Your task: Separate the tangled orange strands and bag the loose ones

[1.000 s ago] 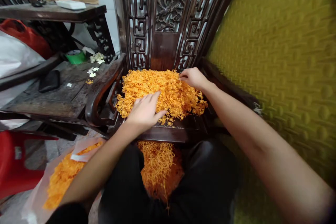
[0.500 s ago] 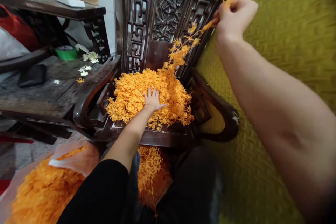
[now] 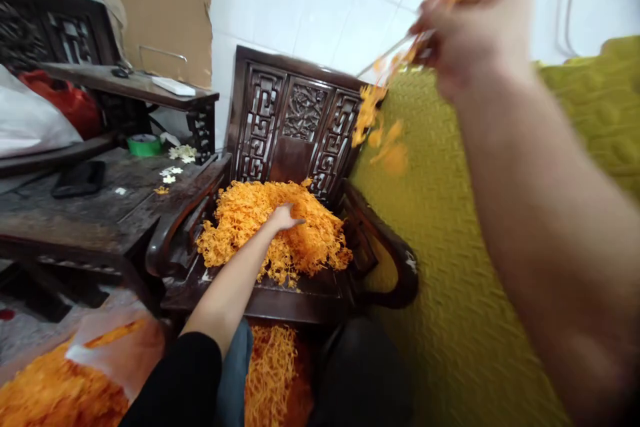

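Note:
A heap of orange plastic-looking flower strands (image 3: 240,213) lies on the seat of a dark carved wooden chair (image 3: 300,310). Into the top of this heap reaches my left hand (image 3: 284,217), thumb stretched out to the side and the other fingertips partly sunk among the flowers. High at the upper right, blurred by motion, my right hand (image 3: 465,33) is closed around an orange flower strand (image 3: 369,107). Part of that strand hangs below the fist and part shows above it; a thin stem sticks out on both sides.
On the left, a dark wooden table (image 3: 100,227) bears green tape (image 3: 144,145), a black phone-like object (image 3: 79,179) and pale flower pieces (image 3: 183,153). More orange strands fill a plastic bag (image 3: 60,380) and lie below the chair (image 3: 273,373). A yellow-green textured surface (image 3: 450,293) borders the right.
My right hand has lifted the strand higher, pulling it clear of the heap. My left hand stays on the heap, its fingers now less visible. The view has tilted upward.

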Demonstrator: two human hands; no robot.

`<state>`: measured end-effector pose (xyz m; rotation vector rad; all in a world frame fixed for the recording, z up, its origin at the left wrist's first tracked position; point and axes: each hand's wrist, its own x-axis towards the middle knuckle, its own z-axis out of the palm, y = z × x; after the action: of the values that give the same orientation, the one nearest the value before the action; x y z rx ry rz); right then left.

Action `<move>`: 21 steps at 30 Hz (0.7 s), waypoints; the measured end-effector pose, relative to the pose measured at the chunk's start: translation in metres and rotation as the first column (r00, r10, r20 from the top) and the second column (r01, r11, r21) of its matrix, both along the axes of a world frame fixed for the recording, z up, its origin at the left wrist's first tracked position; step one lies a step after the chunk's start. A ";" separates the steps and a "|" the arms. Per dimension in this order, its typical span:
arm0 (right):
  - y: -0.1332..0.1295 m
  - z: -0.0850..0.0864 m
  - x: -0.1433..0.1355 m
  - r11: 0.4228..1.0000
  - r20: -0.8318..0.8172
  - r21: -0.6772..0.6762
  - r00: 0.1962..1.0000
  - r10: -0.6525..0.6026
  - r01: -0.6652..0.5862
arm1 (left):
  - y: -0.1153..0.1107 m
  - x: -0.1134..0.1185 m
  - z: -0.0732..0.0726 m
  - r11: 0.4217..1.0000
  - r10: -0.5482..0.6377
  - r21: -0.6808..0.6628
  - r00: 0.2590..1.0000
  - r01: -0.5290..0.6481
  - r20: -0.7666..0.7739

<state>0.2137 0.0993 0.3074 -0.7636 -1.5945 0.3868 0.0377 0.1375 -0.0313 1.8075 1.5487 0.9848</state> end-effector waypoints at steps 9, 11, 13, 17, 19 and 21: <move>-0.060 -0.214 -0.023 0.788 -0.288 -0.378 0.871 0.398 -0.485 | -0.074 -0.044 0.100 0.969 -0.246 0.173 0.754 0.177 0.609; -0.062 -0.246 -0.031 0.740 -0.293 -0.414 0.848 0.442 -0.529 | -0.104 -0.038 0.096 0.943 -0.330 0.173 0.761 0.282 0.559; -0.065 -0.265 -0.036 0.729 -0.212 -0.475 0.868 0.449 -0.493 | -0.124 -0.031 0.083 0.965 -0.255 0.195 0.821 0.178 0.511; -0.069 -0.284 -0.033 0.821 -0.061 -0.488 0.949 0.308 -0.297 | -0.127 -0.020 0.057 0.977 -0.007 0.177 0.803 -0.123 0.596; -0.069 -0.289 -0.028 0.871 -0.045 -0.393 0.952 0.303 -0.296 | -0.122 -0.018 0.051 0.988 0.009 0.118 0.788 -0.104 0.615; -0.066 -0.292 -0.021 0.911 0.013 -0.287 0.950 0.313 -0.296 | -0.119 -0.016 0.049 0.997 -0.005 0.063 0.787 -0.043 0.617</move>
<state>0.1925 0.0330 0.0159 -0.7442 -1.7406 0.8414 0.0214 0.0182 0.0181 1.3035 1.1200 1.4780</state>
